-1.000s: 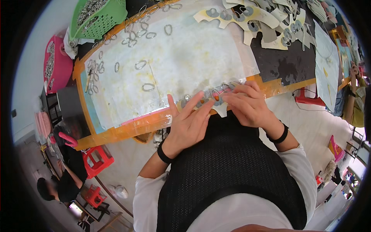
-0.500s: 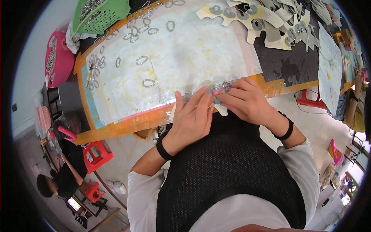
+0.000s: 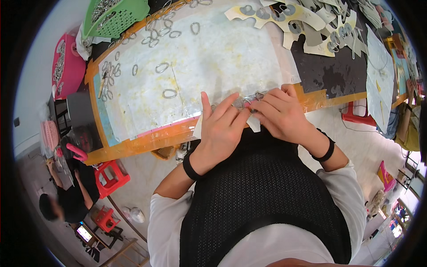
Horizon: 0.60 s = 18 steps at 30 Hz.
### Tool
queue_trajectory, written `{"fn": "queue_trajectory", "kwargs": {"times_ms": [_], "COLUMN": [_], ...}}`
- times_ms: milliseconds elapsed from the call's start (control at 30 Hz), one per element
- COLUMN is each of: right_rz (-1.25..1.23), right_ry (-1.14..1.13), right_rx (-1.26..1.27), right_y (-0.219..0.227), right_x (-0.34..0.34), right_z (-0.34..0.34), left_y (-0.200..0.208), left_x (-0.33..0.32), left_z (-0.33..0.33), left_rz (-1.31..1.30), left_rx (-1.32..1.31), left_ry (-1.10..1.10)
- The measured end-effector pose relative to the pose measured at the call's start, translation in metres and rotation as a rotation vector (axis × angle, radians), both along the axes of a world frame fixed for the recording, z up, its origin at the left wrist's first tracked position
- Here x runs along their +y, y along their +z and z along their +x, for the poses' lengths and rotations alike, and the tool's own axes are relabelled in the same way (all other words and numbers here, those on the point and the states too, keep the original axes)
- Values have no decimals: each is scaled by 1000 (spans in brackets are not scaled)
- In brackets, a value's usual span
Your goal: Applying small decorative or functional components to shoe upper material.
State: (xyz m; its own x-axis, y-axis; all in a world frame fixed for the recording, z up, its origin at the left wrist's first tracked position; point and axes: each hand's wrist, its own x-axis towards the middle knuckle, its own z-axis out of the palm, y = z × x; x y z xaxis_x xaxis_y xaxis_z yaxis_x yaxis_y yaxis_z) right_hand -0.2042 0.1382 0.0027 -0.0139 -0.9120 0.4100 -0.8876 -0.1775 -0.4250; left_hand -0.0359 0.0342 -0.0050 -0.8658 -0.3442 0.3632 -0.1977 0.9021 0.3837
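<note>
My left hand [image 3: 221, 129] and my right hand [image 3: 281, 115] meet at the near edge of the table [image 3: 147, 140]. Together they press and pinch a small strip of grey ring-shaped pieces [image 3: 247, 103] on a pale sheet. The fingers of both hands close over the strip and hide most of it. Each wrist wears a black band. The strip lies on a large white stained sheet [image 3: 209, 58] that covers the tabletop.
Several loose grey oval rings [image 3: 162, 67] lie scattered on the white sheet. A green basket [image 3: 116, 15] and a pink basket [image 3: 66, 62] stand at the far left. Cream cut-out sheets [image 3: 293, 18] pile up at the back right. Red stools [image 3: 113, 175] and another person [image 3: 66, 200] are at the lower left.
Both hands have stayed at the table edge on the strip; their fingers have shifted slightly, closing tighter together over it.
</note>
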Motion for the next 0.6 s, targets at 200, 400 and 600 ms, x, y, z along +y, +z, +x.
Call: {"fn": "queue_trajectory", "kwargs": {"times_ms": [200,400,600], "right_rz": [-20,-6,109], "right_ry": [76,95,152], "right_rx": [76,161,203], "right_y": [-6,-9,4], "right_x": [3,12,18], "right_z": [-6,-10,-6], "left_y": [-6,-14,-20], "left_x": [0,3,11], "left_z": [5,16,26], "left_rz": [-111,-301,-334], "left_rx": [-10,-42,-75], "left_ry": [-38,-131,-114]}}
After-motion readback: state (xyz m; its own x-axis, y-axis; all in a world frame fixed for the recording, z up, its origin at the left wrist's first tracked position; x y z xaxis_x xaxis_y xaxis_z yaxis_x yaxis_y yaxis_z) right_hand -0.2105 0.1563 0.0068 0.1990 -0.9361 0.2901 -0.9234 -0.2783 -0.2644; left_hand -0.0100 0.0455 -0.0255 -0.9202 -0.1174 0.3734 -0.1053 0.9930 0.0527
